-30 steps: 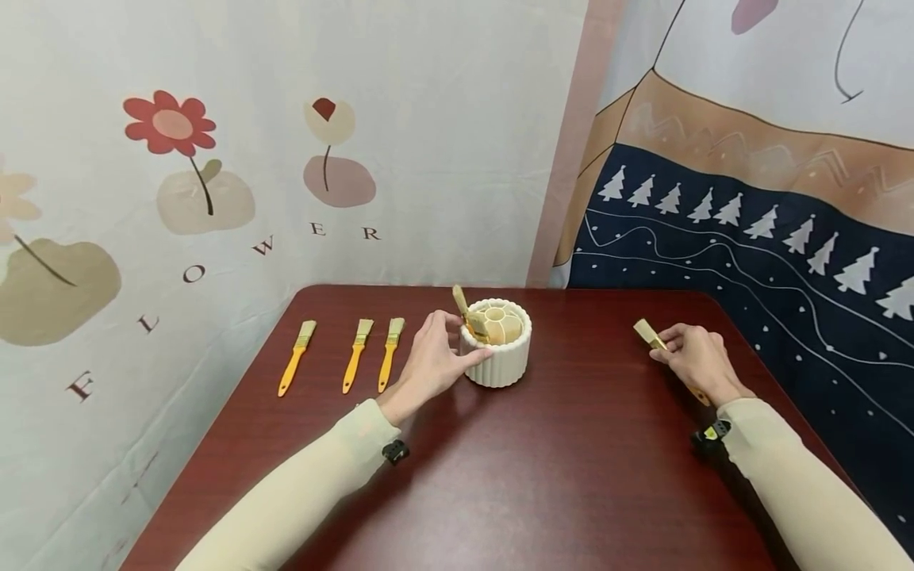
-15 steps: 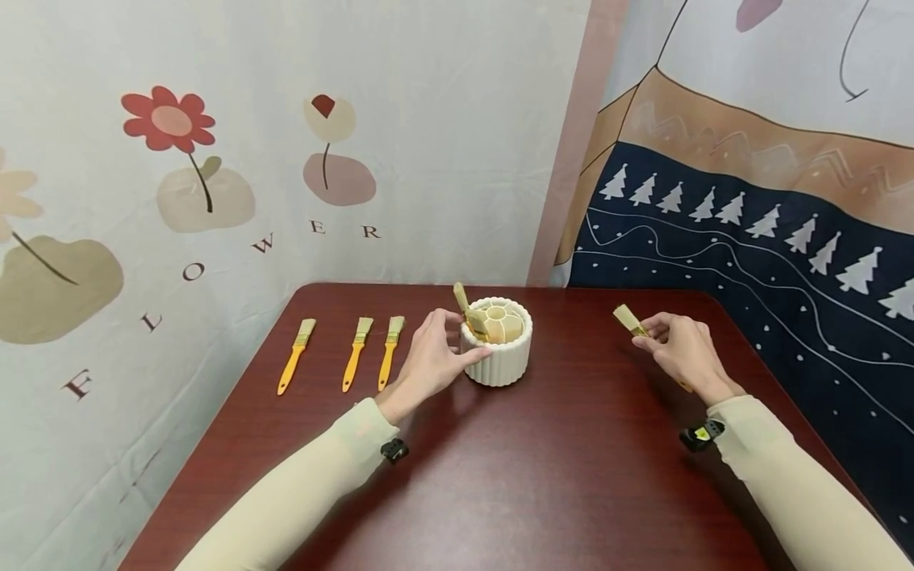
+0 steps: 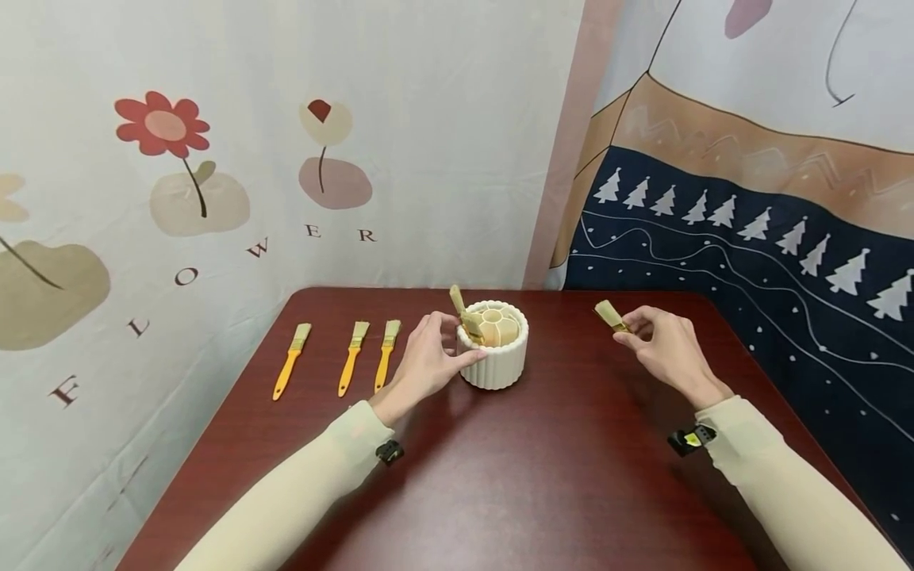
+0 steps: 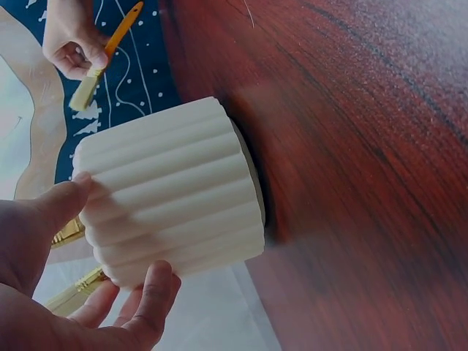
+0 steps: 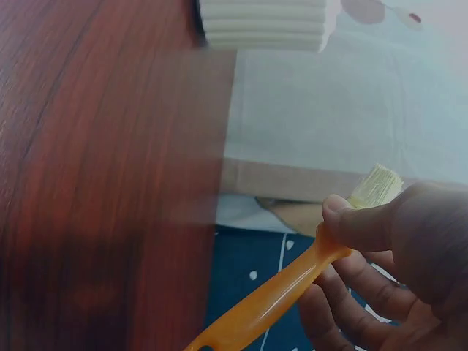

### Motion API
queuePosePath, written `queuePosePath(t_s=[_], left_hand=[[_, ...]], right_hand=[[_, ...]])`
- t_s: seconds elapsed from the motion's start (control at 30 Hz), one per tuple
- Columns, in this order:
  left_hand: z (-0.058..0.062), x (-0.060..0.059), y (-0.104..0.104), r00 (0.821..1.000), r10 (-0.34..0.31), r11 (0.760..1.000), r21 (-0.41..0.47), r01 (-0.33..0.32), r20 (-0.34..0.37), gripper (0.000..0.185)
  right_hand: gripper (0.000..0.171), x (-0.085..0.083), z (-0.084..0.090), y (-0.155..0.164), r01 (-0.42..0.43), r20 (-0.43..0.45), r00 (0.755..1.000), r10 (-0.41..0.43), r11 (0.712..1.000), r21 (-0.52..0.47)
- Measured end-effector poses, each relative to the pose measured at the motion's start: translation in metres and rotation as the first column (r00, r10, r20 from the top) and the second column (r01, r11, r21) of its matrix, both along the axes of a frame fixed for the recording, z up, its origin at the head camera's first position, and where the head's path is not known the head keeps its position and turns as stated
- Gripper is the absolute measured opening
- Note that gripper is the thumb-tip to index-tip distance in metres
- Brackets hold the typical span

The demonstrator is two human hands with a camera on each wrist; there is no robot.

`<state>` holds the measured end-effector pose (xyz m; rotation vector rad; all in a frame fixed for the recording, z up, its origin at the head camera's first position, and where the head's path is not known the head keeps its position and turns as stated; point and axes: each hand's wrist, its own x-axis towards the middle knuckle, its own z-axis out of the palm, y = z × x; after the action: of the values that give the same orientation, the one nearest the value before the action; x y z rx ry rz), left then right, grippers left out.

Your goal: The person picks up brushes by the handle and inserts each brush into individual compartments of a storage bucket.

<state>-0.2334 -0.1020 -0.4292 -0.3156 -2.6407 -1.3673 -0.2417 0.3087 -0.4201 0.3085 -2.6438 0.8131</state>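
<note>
A white ribbed pot [image 3: 493, 354] [image 4: 172, 194] [image 5: 263, 25] stands at the back middle of the dark red table [image 3: 543, 476], with a brush [image 3: 464, 314] leaning in it. My left hand [image 3: 427, 361] [image 4: 66, 285] grips the pot's left side, thumb and fingers round its wall. My right hand [image 3: 660, 345] [image 5: 398, 252] pinches an orange-handled paintbrush [image 3: 610, 316] [image 5: 292, 281] [image 4: 102, 58] above the table, right of the pot, bristles pointing up and left.
Three orange-handled brushes lie side by side left of the pot: brush [image 3: 289, 362], brush [image 3: 351, 358] and brush [image 3: 386, 356]. Printed cloth hangs behind the table and along its right side.
My right hand has lifted the brush off the table's right part and carried it left toward the pot. My left hand stays on the pot.
</note>
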Motion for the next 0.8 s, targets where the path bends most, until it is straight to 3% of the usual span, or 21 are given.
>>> queuePosePath(t_s=[0.8], left_hand=[[-0.001, -0.003, -0.004, 1.000, -0.025, 1.000, 0.006, 0.025, 0.011, 0.065]], right_hand=[[0.026, 0.009, 0.019, -0.035, -0.022, 0.007, 1.000, 0.022, 0.997, -0.075]])
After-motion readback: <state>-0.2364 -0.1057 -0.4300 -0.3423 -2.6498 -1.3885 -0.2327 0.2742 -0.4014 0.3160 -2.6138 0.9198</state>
